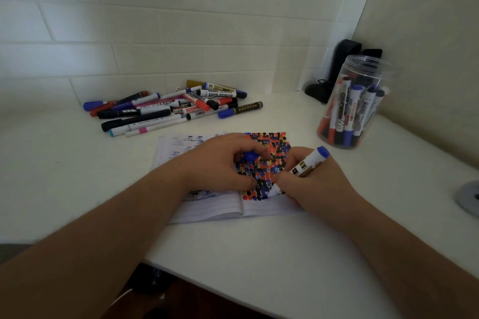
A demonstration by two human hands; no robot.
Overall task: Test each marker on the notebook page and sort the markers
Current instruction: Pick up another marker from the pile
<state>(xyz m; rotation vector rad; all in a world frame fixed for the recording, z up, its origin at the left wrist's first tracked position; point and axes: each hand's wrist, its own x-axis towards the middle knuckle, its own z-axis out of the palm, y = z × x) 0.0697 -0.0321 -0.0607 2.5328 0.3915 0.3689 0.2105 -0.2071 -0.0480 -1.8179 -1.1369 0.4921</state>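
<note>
Marker in use: the white-barrelled marker with a blue end plug and a gold-and-black label (305, 167) is leaning tip-down over the right-hand page, its blue tip touching the paper near the lower edge of the coloured patch.
Right hand: the right hand (311, 184) is gripping that marker, fingers curling round the lower barrel.
Left hand: the left hand (223, 163) is resting on the notebook, its fingers curling round a small blue marker cap (250, 155).
Notebook: the open white lined notebook (215, 211) is lying flat on the white tabletop (259, 261), its right page carrying a dense patch of red, blue and black test dabs (269, 147), with faint blue scribbles on the left page.
Loose pile: a heap of mixed markers in blue, red, black, pink and gold (176, 106) is lying behind the notebook, near the tiled wall.
Jar: a clear round plastic jar (355, 101) is standing to the right of the notebook, holding blue, red and black markers upright.
Hard to make out: the hands are covering much of the pages; a grey round object (469, 198) is being cut off by the right edge; dark objects behind the jar (337, 70) are too dim to identify.
</note>
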